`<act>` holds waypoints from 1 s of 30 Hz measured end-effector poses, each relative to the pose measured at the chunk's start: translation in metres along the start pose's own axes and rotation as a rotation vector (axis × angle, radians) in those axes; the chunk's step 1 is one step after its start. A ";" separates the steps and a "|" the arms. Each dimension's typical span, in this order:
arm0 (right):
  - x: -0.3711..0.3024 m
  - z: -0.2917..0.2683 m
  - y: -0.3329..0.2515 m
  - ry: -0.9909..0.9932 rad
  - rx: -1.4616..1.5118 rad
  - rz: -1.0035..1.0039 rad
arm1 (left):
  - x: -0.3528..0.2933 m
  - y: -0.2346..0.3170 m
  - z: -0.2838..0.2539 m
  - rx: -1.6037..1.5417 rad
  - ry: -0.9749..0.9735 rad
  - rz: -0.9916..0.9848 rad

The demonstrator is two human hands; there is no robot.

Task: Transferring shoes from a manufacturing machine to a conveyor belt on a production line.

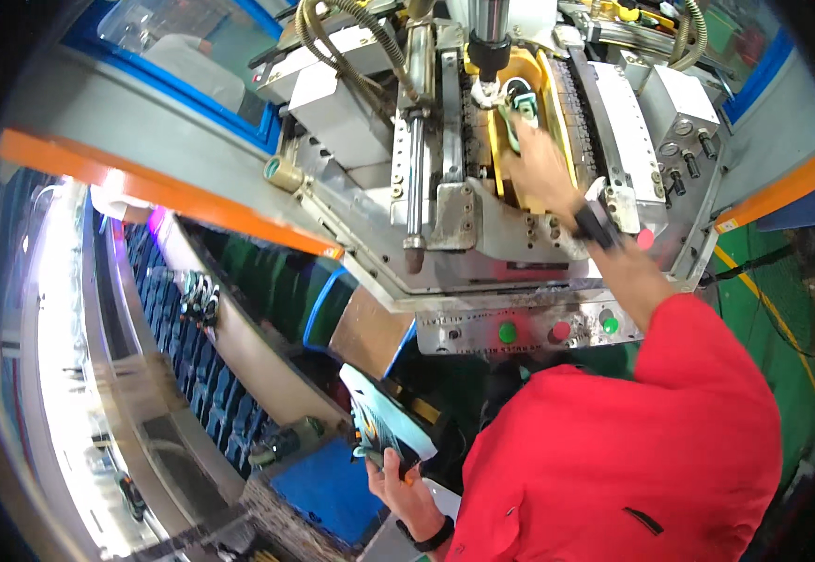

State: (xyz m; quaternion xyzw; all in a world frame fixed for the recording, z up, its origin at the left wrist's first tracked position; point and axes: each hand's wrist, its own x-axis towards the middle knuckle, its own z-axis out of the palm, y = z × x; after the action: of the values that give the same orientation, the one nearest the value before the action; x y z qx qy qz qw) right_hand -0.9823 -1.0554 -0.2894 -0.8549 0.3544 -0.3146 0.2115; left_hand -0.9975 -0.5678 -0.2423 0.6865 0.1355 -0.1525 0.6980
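Observation:
My left hand (pixel 396 487) is closed round the heel end of a sports shoe (pixel 381 417). That shoe has a pale blue sole and a dark upper with orange bits, and it tilts beside my red-sleeved body. My right hand (pixel 537 159) reaches forward into the machine. Its fingers are closed at a second shoe (pixel 522 101), pale green, black and white, which sits in a yellow cradle (pixel 559 122). Part of this shoe is hidden behind my hand. Just above it, a dark metal press shaft (pixel 489 58) points down.
Below the cradle runs a control panel (pixel 534 328) with green and red buttons. Gauges (pixel 684 131) are at the right. On the left, a curved conveyor (pixel 192 375) carries more shoes (pixel 200 298). A blue pad (pixel 325 482) and a brown board (pixel 370 328) lie near my left hand.

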 end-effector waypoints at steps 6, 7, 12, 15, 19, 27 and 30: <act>-0.224 0.059 -0.045 -0.333 0.237 -0.303 | -0.031 -0.037 -0.001 -0.033 0.073 -0.047; -0.241 0.081 -0.022 -0.376 0.135 -0.310 | -0.034 -0.034 0.005 -0.170 0.049 -0.147; -0.252 0.138 0.038 -0.508 0.167 -0.426 | -0.077 -0.035 -0.008 -0.112 0.085 -0.075; -0.249 0.137 0.019 -0.478 0.177 -0.452 | -0.100 -0.061 -0.038 -0.296 0.188 -0.093; -0.251 0.126 0.006 -0.555 0.193 -0.369 | -0.126 -0.129 -0.099 -0.387 0.362 -0.121; -0.323 0.095 -0.193 -1.537 0.832 0.478 | -0.135 -0.261 -0.279 -0.468 0.902 -0.299; -0.375 0.095 -0.291 -1.850 1.071 0.440 | -0.128 -0.304 -0.362 -0.429 1.135 -0.143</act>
State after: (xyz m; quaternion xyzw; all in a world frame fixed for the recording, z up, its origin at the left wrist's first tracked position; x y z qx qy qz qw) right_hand -0.9858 -0.5731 -0.3323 -0.4755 0.0202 0.3813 0.7925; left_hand -1.2289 -0.2057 -0.4772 0.4937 0.5597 0.2216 0.6276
